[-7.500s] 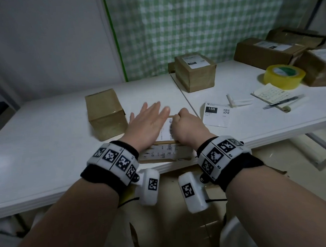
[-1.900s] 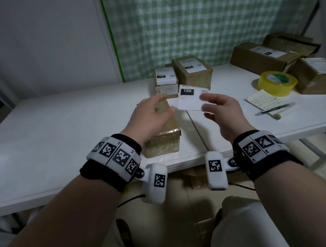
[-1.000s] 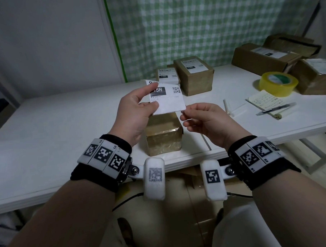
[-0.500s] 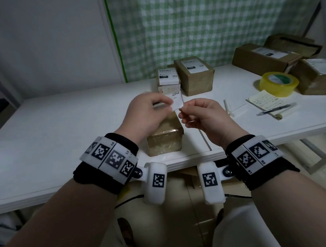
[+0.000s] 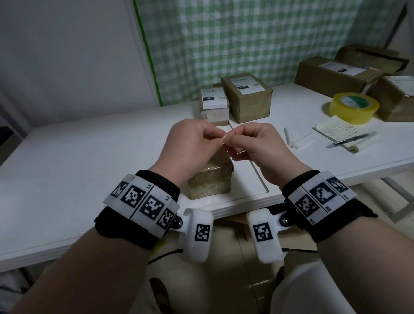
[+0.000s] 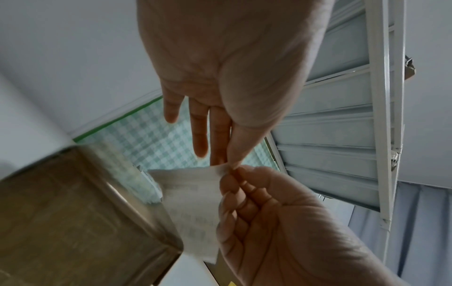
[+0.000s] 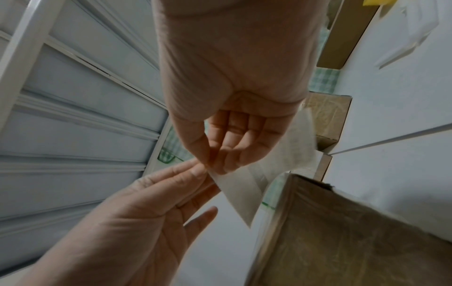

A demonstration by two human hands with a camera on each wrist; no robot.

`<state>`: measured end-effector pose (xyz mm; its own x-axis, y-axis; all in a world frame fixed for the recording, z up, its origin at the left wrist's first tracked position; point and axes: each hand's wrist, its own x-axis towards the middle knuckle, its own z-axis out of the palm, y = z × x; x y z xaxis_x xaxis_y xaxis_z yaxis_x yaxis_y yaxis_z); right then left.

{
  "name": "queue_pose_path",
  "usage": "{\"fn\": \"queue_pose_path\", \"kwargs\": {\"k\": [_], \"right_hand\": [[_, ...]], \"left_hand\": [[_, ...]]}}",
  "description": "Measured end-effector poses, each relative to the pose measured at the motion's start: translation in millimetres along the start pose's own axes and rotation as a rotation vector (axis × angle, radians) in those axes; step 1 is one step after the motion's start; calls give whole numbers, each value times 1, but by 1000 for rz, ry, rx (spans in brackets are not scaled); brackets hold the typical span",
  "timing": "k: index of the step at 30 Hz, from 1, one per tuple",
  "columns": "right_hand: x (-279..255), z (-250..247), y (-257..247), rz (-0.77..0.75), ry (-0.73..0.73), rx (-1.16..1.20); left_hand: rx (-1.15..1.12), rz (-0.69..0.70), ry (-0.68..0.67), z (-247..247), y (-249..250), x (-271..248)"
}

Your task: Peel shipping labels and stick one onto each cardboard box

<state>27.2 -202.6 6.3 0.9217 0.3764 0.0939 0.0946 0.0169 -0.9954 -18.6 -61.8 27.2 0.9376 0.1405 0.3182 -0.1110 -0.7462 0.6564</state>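
An unlabelled brown cardboard box (image 5: 210,180) stands near the table's front edge, right under my hands. My left hand (image 5: 218,138) and right hand (image 5: 227,140) meet fingertip to fingertip just above it. Both pinch one corner of a white shipping label (image 6: 193,203), which hangs down beside the box (image 6: 73,212). In the right wrist view the label (image 7: 242,193) shows two layers parted at the pinched corner. From the head view the hands hide the label. Two labelled boxes (image 5: 214,106) (image 5: 246,95) stand side by side farther back.
A yellow tape roll (image 5: 353,107), a notepad with a pen (image 5: 340,132) and white paper strips (image 5: 297,138) lie to the right. Larger labelled boxes (image 5: 335,77) (image 5: 402,98) fill the far right corner. The white table (image 5: 83,174) extends to the left.
The label, held up face-on in my left hand a second ago, has dropped behind my hands. Both hands have closed in on one of its corners above the box.
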Motion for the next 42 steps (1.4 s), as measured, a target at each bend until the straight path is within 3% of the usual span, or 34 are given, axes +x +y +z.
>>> {"fn": "queue_pose_path", "kwargs": {"k": [14,19,27,32,36,42], "right_hand": [[5,9,-1,-157,98,-282],[7,8,-5,-161,106,-272],[8,3,-4,-83,98,-131],[6,12,-2,-158,58,-211],[8,10,-3,-205,28,-189],[9,-3,-5,-44,-117,178]], "left_hand": [[357,109,44,-5,11,-3],[174,43,84,-4,9,0],[-103,-65,34,-5,8,2],[-170,-59,26,-4,9,4],[-357,-154,-56,-5,7,3],[-840,-387,-115,-13,9,2]]}}
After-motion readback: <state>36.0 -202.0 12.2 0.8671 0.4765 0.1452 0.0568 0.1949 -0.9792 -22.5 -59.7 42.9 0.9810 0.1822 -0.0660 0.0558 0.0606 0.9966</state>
